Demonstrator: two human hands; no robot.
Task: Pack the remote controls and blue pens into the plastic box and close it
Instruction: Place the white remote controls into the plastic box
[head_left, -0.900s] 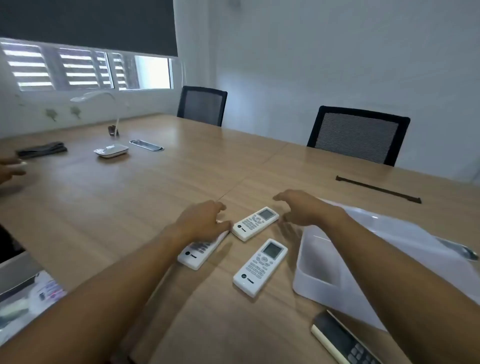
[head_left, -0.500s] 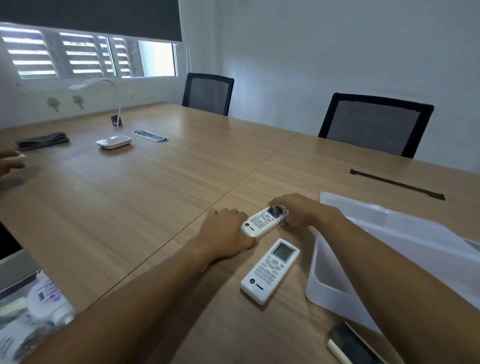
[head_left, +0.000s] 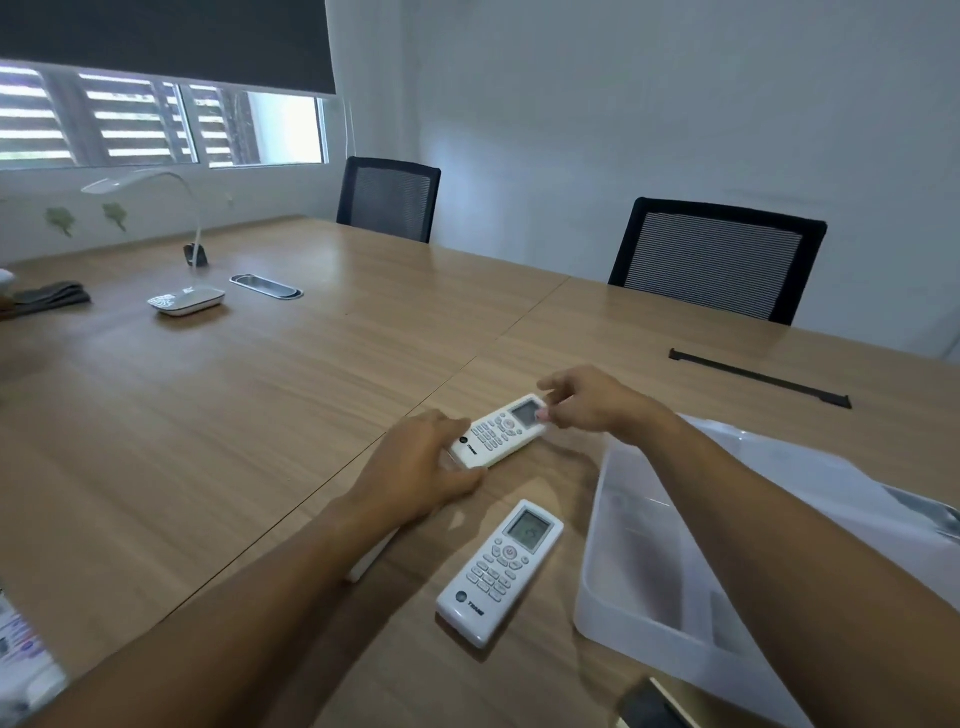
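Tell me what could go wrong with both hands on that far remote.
1. The right hand pinches only the screen end of the far remote; it could tip or slip when lifted.
2. A third remote lies mostly hidden under the left forearm and could get swept aside.
3. No blue pens are in view, so they may get missed.

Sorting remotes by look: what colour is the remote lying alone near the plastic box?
White remote control with grey buttons; head view.

A long wooden table (head_left: 218, 415) fills the frame; a white bent-neck desk lamp (head_left: 171, 244) stands upper left, two black mesh-backed chairs (head_left: 719, 257) behind.
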